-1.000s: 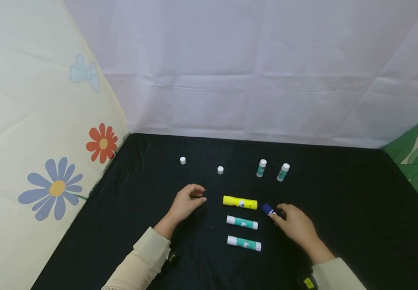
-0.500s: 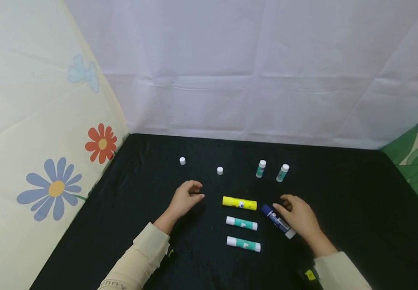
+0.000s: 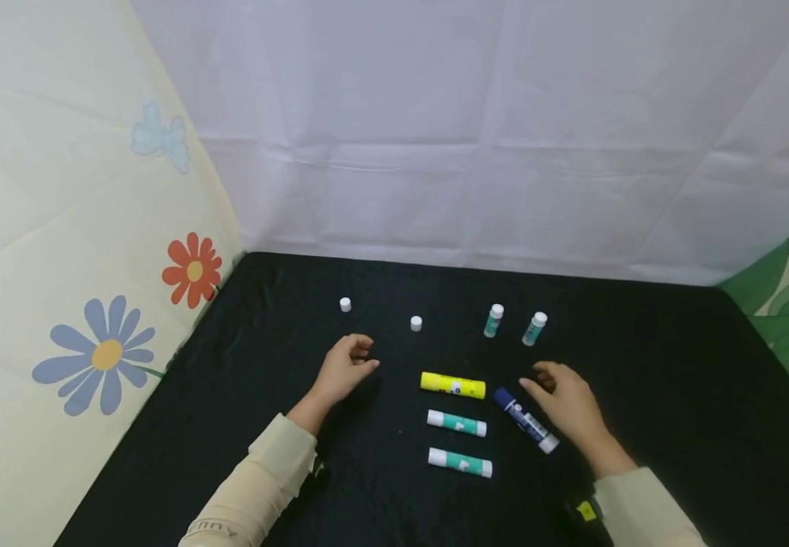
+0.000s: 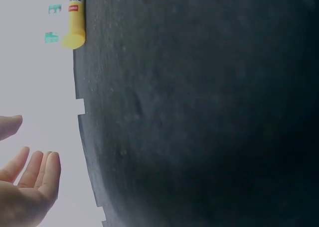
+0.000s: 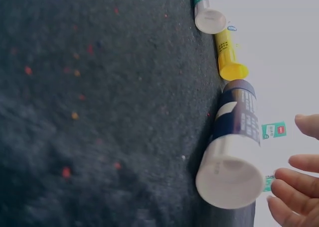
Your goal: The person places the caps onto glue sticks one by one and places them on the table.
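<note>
A navy glue stick with a white end [image 3: 525, 420] lies slantwise on the black cloth, its white end toward the person. Just right of it, my right hand [image 3: 568, 399] hovers with fingers loosely bent and thumb apart, holding nothing. The right wrist view shows the same glue stick [image 5: 237, 120] large, with the fingertips beside it. A yellow glue stick [image 3: 452, 385] lies left of the navy one. Below the yellow one lie two teal-and-white glue sticks, the upper [image 3: 457, 423] and the lower [image 3: 460, 462]. Left of this row my left hand [image 3: 341, 372] is relaxed and holds nothing.
Two small white caps, one farther left [image 3: 345, 305] and one nearer the middle [image 3: 416, 324], sit toward the back. Two small teal-labelled glue sticks, left [image 3: 493, 320] and right [image 3: 534, 329], stand upright at the back right. A pale curtain [image 3: 476, 137] hangs behind the table.
My right hand has let go of the navy glue stick and drawn up off it, leaving it lying on the cloth. My left hand has drifted slightly left and away from the person.
</note>
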Motion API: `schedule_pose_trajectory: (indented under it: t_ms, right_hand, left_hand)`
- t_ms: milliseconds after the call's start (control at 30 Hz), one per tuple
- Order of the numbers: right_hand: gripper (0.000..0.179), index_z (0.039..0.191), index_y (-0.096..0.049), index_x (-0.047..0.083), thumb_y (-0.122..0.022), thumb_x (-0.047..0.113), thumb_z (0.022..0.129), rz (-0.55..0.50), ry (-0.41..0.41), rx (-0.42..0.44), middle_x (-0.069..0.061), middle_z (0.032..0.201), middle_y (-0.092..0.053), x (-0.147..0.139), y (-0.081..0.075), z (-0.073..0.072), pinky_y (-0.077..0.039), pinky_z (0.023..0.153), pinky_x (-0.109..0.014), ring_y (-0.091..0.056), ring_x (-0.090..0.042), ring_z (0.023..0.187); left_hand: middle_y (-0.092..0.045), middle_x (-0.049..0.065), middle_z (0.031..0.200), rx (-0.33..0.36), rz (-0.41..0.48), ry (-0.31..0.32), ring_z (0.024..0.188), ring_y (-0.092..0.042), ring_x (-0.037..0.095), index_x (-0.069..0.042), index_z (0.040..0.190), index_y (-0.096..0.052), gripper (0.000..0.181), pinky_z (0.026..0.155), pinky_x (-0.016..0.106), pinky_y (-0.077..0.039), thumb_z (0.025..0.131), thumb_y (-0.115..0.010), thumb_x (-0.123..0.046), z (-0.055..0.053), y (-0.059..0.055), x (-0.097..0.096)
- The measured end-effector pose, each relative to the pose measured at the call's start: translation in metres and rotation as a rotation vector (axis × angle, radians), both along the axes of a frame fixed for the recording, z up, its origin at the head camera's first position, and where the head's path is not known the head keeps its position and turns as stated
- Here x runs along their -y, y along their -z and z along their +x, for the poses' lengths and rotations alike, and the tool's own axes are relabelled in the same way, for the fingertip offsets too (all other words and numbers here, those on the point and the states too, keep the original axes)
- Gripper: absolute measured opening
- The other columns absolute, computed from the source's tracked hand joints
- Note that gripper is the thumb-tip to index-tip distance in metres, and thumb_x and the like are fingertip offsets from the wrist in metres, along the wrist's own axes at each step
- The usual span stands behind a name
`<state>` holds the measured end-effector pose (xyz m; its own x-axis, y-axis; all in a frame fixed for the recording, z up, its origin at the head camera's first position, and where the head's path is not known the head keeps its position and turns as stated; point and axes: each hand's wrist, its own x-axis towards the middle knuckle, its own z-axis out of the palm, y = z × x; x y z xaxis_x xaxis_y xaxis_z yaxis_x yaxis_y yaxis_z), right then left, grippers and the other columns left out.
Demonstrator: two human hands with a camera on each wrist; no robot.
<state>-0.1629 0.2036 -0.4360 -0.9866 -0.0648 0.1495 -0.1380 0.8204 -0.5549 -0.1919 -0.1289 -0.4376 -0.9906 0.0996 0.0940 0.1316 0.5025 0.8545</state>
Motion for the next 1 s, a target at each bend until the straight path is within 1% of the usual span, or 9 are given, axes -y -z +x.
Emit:
schedule_pose_trajectory:
  t_ms: [267,433,767,867,1000]
  right_hand:
    - [0.041,0.104,-0.052,-0.007,-0.057,0.028,0.083,0.005,0.001,-0.037,-0.02,0.09,-0.054,-0.003,-0.001,-0.007,-0.04,0.069,-0.047,-0.052,-0.035,0.083]
    - [0.041,0.104,-0.052,-0.007,-0.056,0.028,0.083,0.007,0.0,-0.05,-0.021,0.091,-0.054,-0.006,-0.001,-0.011,-0.04,0.07,-0.047,-0.052,-0.036,0.084]
    - [0.039,0.103,-0.052,-0.008,-0.058,0.025,0.083,-0.019,-0.002,-0.065,-0.022,0.091,-0.054,-0.008,0.0,-0.015,-0.04,0.071,-0.048,-0.052,-0.036,0.085]
    - [0.038,0.103,-0.052,-0.008,-0.058,0.024,0.082,-0.027,-0.005,-0.076,-0.022,0.091,-0.054,-0.009,0.0,-0.018,-0.04,0.071,-0.048,-0.052,-0.037,0.084]
    - [0.039,0.104,-0.051,-0.008,-0.057,0.024,0.083,-0.032,-0.008,-0.068,-0.023,0.092,-0.053,-0.011,0.001,-0.022,-0.04,0.071,-0.048,-0.051,-0.037,0.085]
  left_hand:
    - [-0.051,0.014,0.099,-0.016,-0.017,-0.017,0.089,-0.052,0.026,0.003,0.104,-0.053,0.031,0.075,0.035,-0.044,0.076,-0.064,-0.006,-0.01,0.002,0.005]
    - [-0.051,0.014,0.097,-0.016,-0.034,-0.05,0.089,-0.052,0.027,0.003,0.105,-0.053,0.033,0.075,0.036,-0.044,0.076,-0.064,-0.007,-0.015,0.004,0.009]
    - [-0.05,0.015,0.098,0.002,-0.049,-0.083,0.09,-0.051,0.028,0.003,0.106,-0.052,0.033,0.076,0.037,-0.043,0.076,-0.064,-0.007,-0.021,0.006,0.014]
    - [-0.049,0.015,0.099,0.008,-0.051,-0.1,0.091,-0.051,0.028,0.003,0.106,-0.052,0.034,0.076,0.037,-0.043,0.076,-0.064,-0.007,-0.025,0.007,0.015]
    - [-0.049,0.015,0.1,0.018,-0.058,-0.124,0.091,-0.05,0.028,0.003,0.107,-0.052,0.035,0.077,0.038,-0.043,0.076,-0.064,-0.007,-0.028,0.006,0.017]
